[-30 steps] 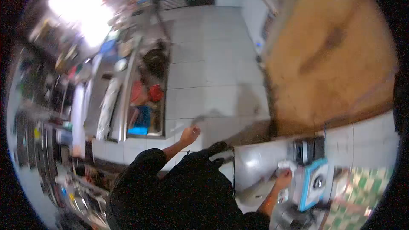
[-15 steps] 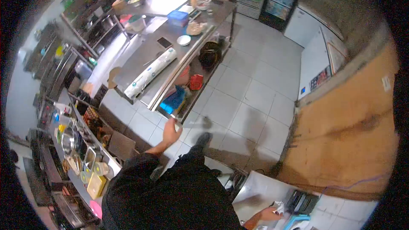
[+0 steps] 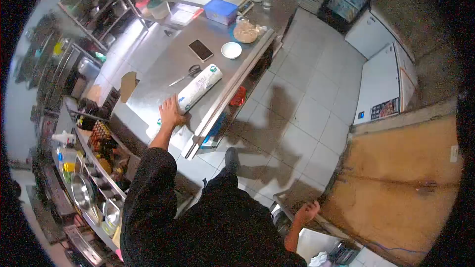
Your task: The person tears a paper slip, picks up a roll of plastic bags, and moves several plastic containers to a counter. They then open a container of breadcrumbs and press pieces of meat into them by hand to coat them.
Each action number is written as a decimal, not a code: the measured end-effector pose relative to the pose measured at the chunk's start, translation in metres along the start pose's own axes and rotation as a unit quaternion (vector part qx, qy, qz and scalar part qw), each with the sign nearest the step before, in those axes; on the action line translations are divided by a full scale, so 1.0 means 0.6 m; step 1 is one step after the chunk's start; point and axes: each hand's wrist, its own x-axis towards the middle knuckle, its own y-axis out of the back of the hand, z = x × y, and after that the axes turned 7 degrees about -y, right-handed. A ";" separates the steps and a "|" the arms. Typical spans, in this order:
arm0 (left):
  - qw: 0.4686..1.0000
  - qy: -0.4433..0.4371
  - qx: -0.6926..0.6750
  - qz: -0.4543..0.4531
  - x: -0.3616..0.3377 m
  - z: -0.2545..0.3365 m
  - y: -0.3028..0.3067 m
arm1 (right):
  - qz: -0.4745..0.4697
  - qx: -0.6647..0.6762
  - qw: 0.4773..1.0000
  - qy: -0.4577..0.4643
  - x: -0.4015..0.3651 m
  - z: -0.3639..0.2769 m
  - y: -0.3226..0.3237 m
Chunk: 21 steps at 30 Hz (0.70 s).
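On the steel table lies a long white roll (image 3: 200,88) with green and blue printed marks. My left hand (image 3: 171,112) is over its near end, fingers wrapped across the top and covering part of it. Just beyond the roll, scissors with dark handles (image 3: 194,70) lie beside a phone (image 3: 200,49). A small white bowl (image 3: 231,50) stands to the right of the phone. My right hand (image 3: 308,211) hangs low at my right side, fingers loosely bent and apart, with nothing visible in it. Below it is a crumpled white thing (image 3: 318,259).
A blue-lidded container (image 3: 220,11) and a bag of pale food (image 3: 245,31) stand farther along the steel table (image 3: 163,64). To the left, a counter holds a metal bowl (image 3: 81,192). A white chest freezer (image 3: 378,84) and wooden panel (image 3: 396,168) line the right.
I have come closer to the table. My left hand has gone from hanging beside the table's end onto the roll. My right hand has risen away from the crumpled white thing.
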 end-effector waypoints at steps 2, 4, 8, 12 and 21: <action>0.997 0.021 -0.021 -0.073 0.037 -0.019 -0.007 | -0.123 -0.058 0.990 0.039 -0.002 -0.046 -0.050; 0.997 0.020 -0.022 -0.074 0.045 -0.002 0.018 | -0.160 -0.078 0.983 0.048 0.004 -0.057 -0.092; 0.995 0.006 -0.078 -0.059 0.039 0.000 0.061 | -0.252 -0.067 0.965 0.004 0.010 -0.130 -0.163; 0.956 -0.006 -0.252 -0.150 0.009 0.063 0.218 | -0.331 -0.036 0.941 -0.056 0.028 -0.189 -0.215; 0.769 -0.190 -0.511 -0.335 0.154 0.408 0.259 | -0.468 0.015 0.882 -0.053 0.209 -0.206 -0.417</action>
